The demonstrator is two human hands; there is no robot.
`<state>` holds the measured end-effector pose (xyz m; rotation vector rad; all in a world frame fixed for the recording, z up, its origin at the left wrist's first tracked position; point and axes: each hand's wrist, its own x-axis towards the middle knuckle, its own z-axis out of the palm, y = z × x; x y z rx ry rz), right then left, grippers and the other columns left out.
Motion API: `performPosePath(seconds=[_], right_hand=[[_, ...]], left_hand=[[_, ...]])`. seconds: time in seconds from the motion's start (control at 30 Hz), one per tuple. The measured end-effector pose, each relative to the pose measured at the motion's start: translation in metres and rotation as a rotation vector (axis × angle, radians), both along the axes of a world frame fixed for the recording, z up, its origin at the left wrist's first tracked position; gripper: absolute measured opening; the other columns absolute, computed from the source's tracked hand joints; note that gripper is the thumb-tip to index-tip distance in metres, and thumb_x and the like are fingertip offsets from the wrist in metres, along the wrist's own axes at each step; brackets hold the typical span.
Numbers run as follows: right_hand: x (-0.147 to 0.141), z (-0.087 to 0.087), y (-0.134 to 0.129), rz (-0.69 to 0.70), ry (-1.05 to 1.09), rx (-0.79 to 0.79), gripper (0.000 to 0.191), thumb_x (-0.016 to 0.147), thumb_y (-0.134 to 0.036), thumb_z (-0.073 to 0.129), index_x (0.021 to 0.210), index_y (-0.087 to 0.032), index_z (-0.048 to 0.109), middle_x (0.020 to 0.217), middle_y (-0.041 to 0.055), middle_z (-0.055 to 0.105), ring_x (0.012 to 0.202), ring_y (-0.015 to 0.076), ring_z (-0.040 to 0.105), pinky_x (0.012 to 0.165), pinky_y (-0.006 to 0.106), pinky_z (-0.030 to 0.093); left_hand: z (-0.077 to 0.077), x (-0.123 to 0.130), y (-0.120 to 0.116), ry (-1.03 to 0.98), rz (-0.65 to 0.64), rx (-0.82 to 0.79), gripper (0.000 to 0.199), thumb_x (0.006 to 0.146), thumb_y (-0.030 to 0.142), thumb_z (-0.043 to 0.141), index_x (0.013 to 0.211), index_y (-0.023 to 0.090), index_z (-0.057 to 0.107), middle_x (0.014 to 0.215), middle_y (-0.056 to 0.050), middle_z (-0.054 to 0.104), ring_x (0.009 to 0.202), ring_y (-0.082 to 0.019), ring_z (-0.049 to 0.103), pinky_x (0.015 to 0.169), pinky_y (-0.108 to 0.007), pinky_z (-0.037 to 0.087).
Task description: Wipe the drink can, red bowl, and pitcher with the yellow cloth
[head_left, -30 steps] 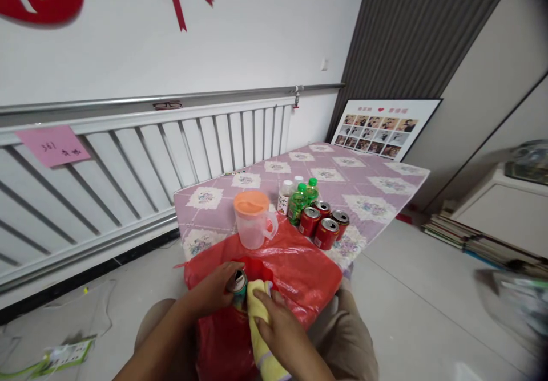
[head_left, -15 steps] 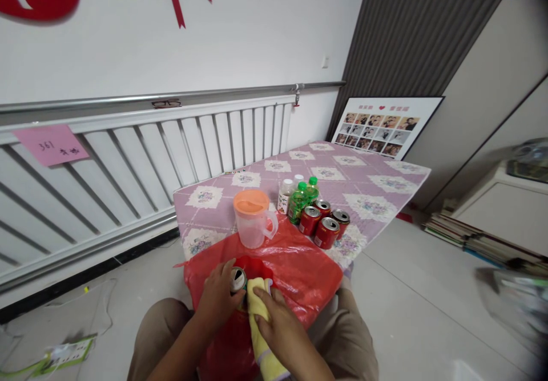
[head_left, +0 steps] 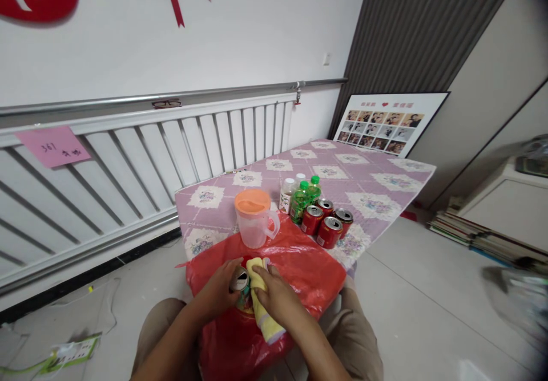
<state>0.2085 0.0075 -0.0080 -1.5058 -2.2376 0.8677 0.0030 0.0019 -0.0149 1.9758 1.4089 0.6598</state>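
My left hand [head_left: 219, 290] is wrapped round a green can [head_left: 243, 291] with an opened silver top, held over red plastic sheeting [head_left: 308, 261]. My right hand [head_left: 274, 292] grips a folded yellow cloth [head_left: 263, 315] close against the can's right side. Just behind the hands stands a clear jug [head_left: 253, 230] with an orange lid. To its right are green-capped bottles [head_left: 299, 203], white-capped bottles [head_left: 286, 197] and several red cans [head_left: 329, 234].
A purple patterned cloth covers the table [head_left: 368, 181]. Behind it runs a white radiator [head_left: 214, 141]; a photo board [head_left: 385, 121] leans at the far end. Stacked books [head_left: 475, 235] lie on the floor at right, a power strip [head_left: 75, 353] at lower left.
The yellow cloth and my right hand have moved up a little along the can. More of the can's green side shows now. The view has shifted slightly.
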Motion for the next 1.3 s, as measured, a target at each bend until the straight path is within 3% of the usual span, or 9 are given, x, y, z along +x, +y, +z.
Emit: performPosePath(seconds=[0.17,0.3,0.63,0.93,1.1,1.3], right_hand=[[-0.004,0.001,0.016,0.020,0.007,0.010,0.057,0.083,-0.015,0.056,0.139,-0.023,0.054,0.131,0.0127,0.059,0.115,0.0237,0.062,0.096,0.030,0.045],[-0.005,0.000,0.015,0.012,0.001,0.009,0.057,0.083,-0.014,0.055,0.139,-0.024,0.054,0.132,0.0124,0.059,0.116,0.0241,0.061,0.097,0.030,0.044],[0.000,0.000,-0.028,-0.028,-0.022,-0.058,0.057,0.086,-0.012,0.054,0.142,-0.019,0.050,0.150,0.0199,0.044,0.132,0.0283,0.052,0.104,0.036,0.044],[0.005,0.004,-0.059,0.011,0.017,-0.093,0.060,0.083,-0.008,0.054,0.141,-0.023,0.053,0.148,0.0155,0.049,0.134,0.0255,0.051,0.109,0.034,0.041],[0.011,0.002,-0.054,-0.026,0.005,-0.068,0.058,0.084,-0.012,0.053,0.142,-0.021,0.052,0.146,0.0171,0.050,0.132,0.0258,0.053,0.107,0.035,0.042],[0.012,-0.004,-0.040,-0.043,0.022,-0.047,0.059,0.084,-0.014,0.053,0.143,-0.021,0.050,0.144,0.0149,0.051,0.129,0.0242,0.055,0.105,0.032,0.043]], left_hand=[[0.010,0.000,0.004,-0.050,-0.099,0.004,0.077,0.063,0.004,0.055,0.137,0.025,0.047,0.141,-0.008,0.057,0.130,-0.025,0.053,0.113,-0.042,0.040],[0.012,0.000,0.004,-0.052,-0.104,-0.005,0.075,0.067,0.005,0.055,0.138,0.026,0.047,0.141,-0.007,0.058,0.129,-0.023,0.054,0.112,-0.040,0.041],[0.007,-0.002,0.002,0.011,-0.051,-0.034,0.076,0.066,0.007,0.054,0.140,0.018,0.044,0.143,-0.013,0.055,0.135,-0.025,0.050,0.116,-0.044,0.037],[0.007,-0.004,0.003,0.018,-0.033,-0.014,0.076,0.066,0.007,0.057,0.139,0.023,0.046,0.144,-0.010,0.055,0.133,-0.026,0.052,0.114,-0.044,0.040],[0.004,0.001,-0.003,0.039,0.051,0.008,0.081,0.062,0.008,0.062,0.140,0.022,0.045,0.146,-0.011,0.052,0.136,-0.028,0.047,0.117,-0.045,0.036],[-0.015,0.009,-0.009,0.077,0.266,0.040,0.082,0.065,0.019,0.069,0.141,0.019,0.041,0.140,-0.015,0.052,0.133,-0.034,0.047,0.112,-0.054,0.037]])
